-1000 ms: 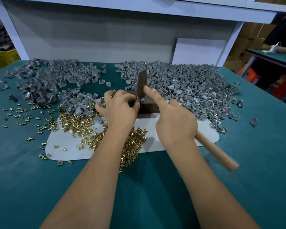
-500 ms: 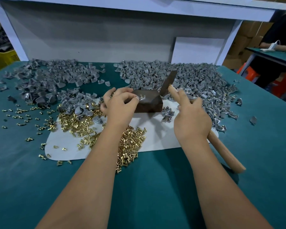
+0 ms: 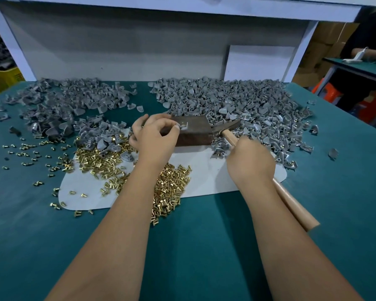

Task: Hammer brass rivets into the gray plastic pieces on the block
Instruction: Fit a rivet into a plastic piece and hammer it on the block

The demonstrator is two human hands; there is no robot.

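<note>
left hand (image 3: 154,137) pinches gray piece (image 3: 183,126) on block (image 3: 190,132) | right hand (image 3: 251,160) grips hammer (image 3: 228,132) (head low, just right of block)

1 hammer (image 3: 226,129), 1 block (image 3: 192,132), 2 gray-pc piles (image 3: 237,101), rivets (image 3: 169,187) uncountable

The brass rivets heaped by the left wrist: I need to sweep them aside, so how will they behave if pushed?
The brass rivets are small, loose and cylindrical, so they will probably roll and scatter; strays already dot the green mat. Each looks light, though the heap likely drags. On the smooth white sheet they should slide easily.
</note>
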